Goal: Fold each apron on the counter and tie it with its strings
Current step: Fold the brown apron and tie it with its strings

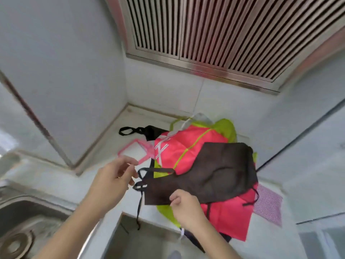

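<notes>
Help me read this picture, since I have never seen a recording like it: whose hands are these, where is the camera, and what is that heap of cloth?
No machine here: a person wears a wide-angle camera on the head, looking down at both hands. The left hand hovers near a black strap, fingers loosely curled; whether it grips it is unclear. The right hand pinches the near edge of the dark brown apron, which lies on top of a pile on the counter. Under it lie a pink apron and a lime-green apron. A metal sink sits at the left.
</notes>
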Demonstrator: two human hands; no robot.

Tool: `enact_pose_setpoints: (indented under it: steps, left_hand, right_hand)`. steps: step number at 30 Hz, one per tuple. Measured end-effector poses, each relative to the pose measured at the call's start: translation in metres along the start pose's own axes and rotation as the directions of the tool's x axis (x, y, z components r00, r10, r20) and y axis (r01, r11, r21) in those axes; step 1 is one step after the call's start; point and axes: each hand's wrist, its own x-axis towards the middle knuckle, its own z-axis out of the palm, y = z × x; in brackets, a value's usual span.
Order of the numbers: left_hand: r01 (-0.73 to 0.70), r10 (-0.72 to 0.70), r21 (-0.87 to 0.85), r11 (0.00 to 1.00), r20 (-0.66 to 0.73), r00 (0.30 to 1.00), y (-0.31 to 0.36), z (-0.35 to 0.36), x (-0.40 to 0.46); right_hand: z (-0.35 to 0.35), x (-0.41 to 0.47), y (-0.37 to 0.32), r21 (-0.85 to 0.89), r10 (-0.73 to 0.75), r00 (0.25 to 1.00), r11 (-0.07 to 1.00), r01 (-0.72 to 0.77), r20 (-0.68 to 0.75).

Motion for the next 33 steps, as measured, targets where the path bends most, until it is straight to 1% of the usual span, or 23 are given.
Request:
enact_pose_setpoints:
  steps: [2,4,6,8,10,12,14,15,16,18,19,21,23,24,26,28,29,30,31,32,33]
  left_hand:
    - [0.051,-0.051,0.001,0.999,0.016,0.999,0.0,0.04,0.033]
    - [0.102,-0.102,-0.007,0.995,0.028,0.994,0.002,0.073,0.061]
    - [0.134,-0.134,-0.01,0.991,0.026,0.991,0.005,0.096,0.081]
    - [0.152,-0.151,-0.002,0.988,0.026,0.988,0.009,0.115,0.1]
    - [0.165,-0.165,0.001,0.986,0.032,0.986,0.014,0.128,0.117]
    - [0.166,-0.167,0.024,0.986,0.048,0.985,0.017,0.136,0.132]
    - [0.177,-0.181,0.057,0.983,0.074,0.981,0.02,0.141,0.141]
    - [0.176,-0.181,0.068,0.982,0.084,0.98,0.022,0.144,0.146]
    - [0.164,-0.172,0.088,0.983,0.092,0.981,0.024,0.147,0.149]
    - [0.111,-0.126,0.124,0.986,0.121,0.985,0.032,0.153,0.157]
    - [0.061,-0.082,0.133,0.989,0.158,0.984,0.038,0.157,0.16]
    - [-0.068,0.03,0.139,0.988,0.255,0.966,0.051,0.166,0.166]
    - [-0.168,0.123,0.126,0.978,0.304,0.945,0.067,0.172,0.172]
    - [-0.206,0.165,0.116,0.972,0.29,0.943,0.076,0.174,0.175]
    - [-0.28,0.253,0.107,0.954,0.212,0.944,0.096,0.169,0.179]
    - [-0.348,0.333,0.09,0.933,0.143,0.932,0.113,0.157,0.181]
    - [-0.379,0.367,0.081,0.922,0.129,0.921,0.121,0.147,0.181]
    - [-0.4,0.39,0.069,0.914,0.122,0.913,0.128,0.136,0.18]
    - [-0.408,0.399,0.055,0.911,0.125,0.908,0.133,0.125,0.181]
    - [-0.408,0.4,0.034,0.912,0.138,0.906,0.137,0.114,0.182]
    - [-0.405,0.398,0.003,0.914,0.177,0.9,0.139,0.103,0.184]
  right_hand:
    - [-0.027,0.034,0.045,-0.061,0.063,0.998,0.996,-0.064,-0.025]
    - [-0.055,0.067,0.075,-0.122,0.079,0.995,0.989,-0.086,-0.064]
    - [-0.086,0.099,0.083,-0.205,0.017,0.991,0.978,-0.045,-0.136]
    - [-0.12,0.138,0.078,-0.332,-0.094,0.978,0.943,0.028,-0.184]
    - [-0.149,0.177,0.072,-0.503,-0.181,0.97,0.861,0.076,-0.164]
    - [-0.167,0.208,0.072,-0.659,-0.206,0.976,0.745,0.108,-0.073]
    - [-0.179,0.221,0.068,-0.743,-0.237,0.972,0.649,0.164,0.008]
    - [-0.184,0.224,0.065,-0.753,-0.268,0.963,0.628,0.196,0.027]
    - [-0.189,0.222,0.061,-0.738,-0.292,0.956,0.638,0.219,0.031]
    - [-0.2,0.218,0.049,-0.668,-0.347,0.938,0.696,0.264,0.009]
    - [-0.205,0.213,0.041,-0.635,-0.374,0.928,0.715,0.292,0.006]
    - [-0.213,0.2,0.02,-0.604,-0.423,0.906,0.714,0.353,0.028]
    - [-0.222,0.181,-0.004,-0.566,-0.489,0.872,0.713,0.413,0.02]
    - [-0.226,0.172,-0.016,-0.543,-0.525,0.851,0.72,0.432,-0.02]
    - [-0.235,0.155,-0.034,-0.487,-0.567,0.807,0.758,0.434,-0.165]
    - [-0.244,0.143,-0.044,-0.444,-0.586,0.748,0.786,0.43,-0.312]
    - [-0.248,0.138,-0.047,-0.444,-0.58,0.73,0.796,0.411,-0.362]
    - [-0.25,0.134,-0.048,-0.442,-0.565,0.728,0.808,0.391,-0.388]
    - [-0.251,0.131,-0.048,-0.422,-0.543,0.743,0.824,0.379,-0.391]
    - [-0.25,0.129,-0.046,-0.387,-0.519,0.771,0.84,0.381,-0.369]
    - [-0.249,0.128,-0.044,-0.361,-0.49,0.812,0.854,0.375,-0.316]
